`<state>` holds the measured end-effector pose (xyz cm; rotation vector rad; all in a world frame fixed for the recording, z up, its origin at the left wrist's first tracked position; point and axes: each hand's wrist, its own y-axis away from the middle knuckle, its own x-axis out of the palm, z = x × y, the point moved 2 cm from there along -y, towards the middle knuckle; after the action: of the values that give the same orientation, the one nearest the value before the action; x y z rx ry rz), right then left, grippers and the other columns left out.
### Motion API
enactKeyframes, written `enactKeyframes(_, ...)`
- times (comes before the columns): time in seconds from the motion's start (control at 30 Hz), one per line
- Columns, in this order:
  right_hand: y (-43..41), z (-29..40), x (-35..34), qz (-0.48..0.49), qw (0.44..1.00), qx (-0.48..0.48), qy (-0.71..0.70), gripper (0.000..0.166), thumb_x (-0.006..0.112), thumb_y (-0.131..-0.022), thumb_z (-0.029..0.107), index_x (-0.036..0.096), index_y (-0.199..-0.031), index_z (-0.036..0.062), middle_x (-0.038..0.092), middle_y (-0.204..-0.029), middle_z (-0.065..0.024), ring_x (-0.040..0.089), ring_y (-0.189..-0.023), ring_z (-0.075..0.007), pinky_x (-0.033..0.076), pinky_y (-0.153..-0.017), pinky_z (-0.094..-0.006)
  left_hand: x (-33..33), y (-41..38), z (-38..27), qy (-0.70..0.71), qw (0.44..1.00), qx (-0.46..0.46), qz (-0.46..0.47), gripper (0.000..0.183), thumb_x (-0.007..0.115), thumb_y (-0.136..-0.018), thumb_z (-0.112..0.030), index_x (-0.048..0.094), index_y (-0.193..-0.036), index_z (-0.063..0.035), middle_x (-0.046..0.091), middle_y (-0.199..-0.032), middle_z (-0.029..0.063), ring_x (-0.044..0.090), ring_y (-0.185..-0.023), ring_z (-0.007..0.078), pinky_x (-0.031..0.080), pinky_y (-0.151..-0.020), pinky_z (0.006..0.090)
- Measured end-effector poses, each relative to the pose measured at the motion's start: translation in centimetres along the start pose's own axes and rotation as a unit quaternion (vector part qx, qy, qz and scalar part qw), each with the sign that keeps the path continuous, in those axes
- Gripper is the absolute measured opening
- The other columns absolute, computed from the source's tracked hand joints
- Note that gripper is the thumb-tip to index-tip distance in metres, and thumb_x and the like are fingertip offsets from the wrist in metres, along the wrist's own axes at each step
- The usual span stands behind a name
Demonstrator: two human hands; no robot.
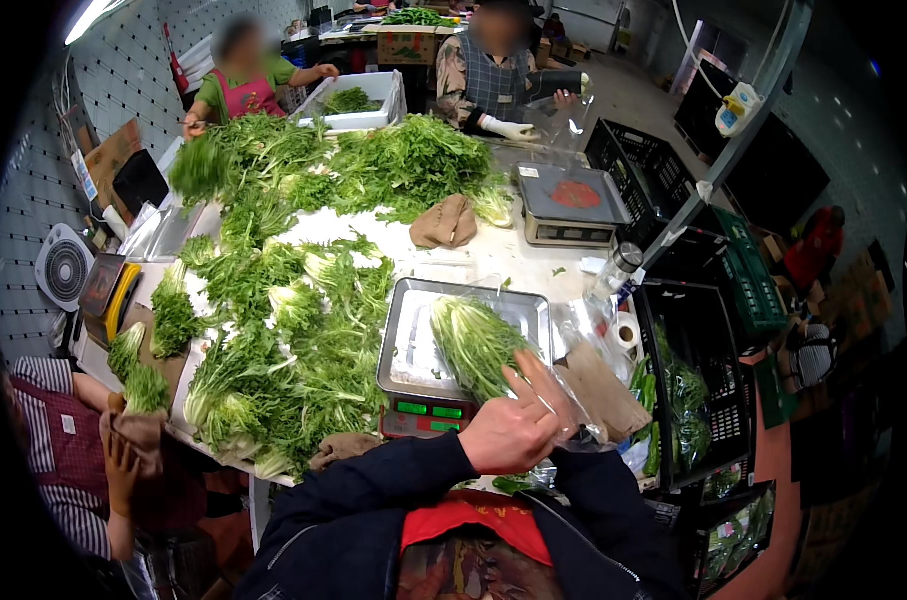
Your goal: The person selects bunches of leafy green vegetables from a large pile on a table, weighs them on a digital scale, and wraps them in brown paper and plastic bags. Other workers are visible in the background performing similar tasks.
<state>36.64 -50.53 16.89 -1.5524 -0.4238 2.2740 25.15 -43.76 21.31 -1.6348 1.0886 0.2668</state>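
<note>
A head of frisée-like leafy greens (472, 341) lies in the steel pan of a digital scale (402, 311), its pale base pointing away from me. My right hand (539, 390) reaches to its leaf tips with fingers extended and apart. A clear plastic bag (584, 416) lies over or around that hand; the exact overlap is blurred. My left hand (507, 435) crosses over by the right wrist, its fingers curled closed at the bag. The lit green displays (429, 410) of the scale sit just left of my left hand.
Loose greens (296, 352) spread across the table's left side, with a larger heap (416, 161) behind. A brown cloth glove (444, 222), another scale (572, 196) and a glass jar (618, 270) stand farther off. Black crates (693, 375) line the right. Three co-workers surround the table.
</note>
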Motion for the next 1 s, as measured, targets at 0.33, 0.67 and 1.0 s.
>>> enactKeyframes(0.33,0.1,-2.0,5.6,0.061,0.963,0.116,0.235,0.055,0.042,-0.089,0.027,0.041,-0.145,0.027,0.037,-0.147,-0.0221,0.041,-0.129,-0.0407,0.031,-0.106,-0.0526,1.5,0.6,1.4,0.007,0.999,-0.015,0.038,0.024,0.068,-0.072,-0.018,0.058,-0.089,-0.0048,0.058,-0.075,0.0082,0.063,-0.071,0.0261,0.052,-0.055,0.0378)
enactKeyframes(0.67,-0.7,-2.8,3.9,0.039,0.989,0.136,0.05,0.053,0.043,-0.088,0.032,0.048,-0.141,0.0301,0.031,-0.151,-0.0199,0.042,-0.128,-0.039,0.031,-0.109,-0.0444,1.3,-0.1,2.6,0.035,0.999,-0.037,-0.011,0.024,0.067,-0.074,-0.013,0.057,-0.094,-0.0039,0.059,-0.08,0.0098,0.063,-0.072,0.0269,0.051,-0.054,0.0396)
enactKeyframes(1.0,-2.2,-2.1,3.6,0.116,0.98,0.14,0.078,0.051,0.034,-0.095,0.037,0.052,-0.139,0.0198,0.027,-0.154,-0.0184,0.033,-0.135,-0.0365,0.024,-0.113,-0.043,0.0,-2.0,3.4,0.05,0.998,-0.007,-0.039,0.016,0.066,-0.071,-0.012,0.056,-0.082,-0.0054,0.057,-0.077,0.0102,0.062,-0.069,0.0288,0.049,-0.053,0.04)
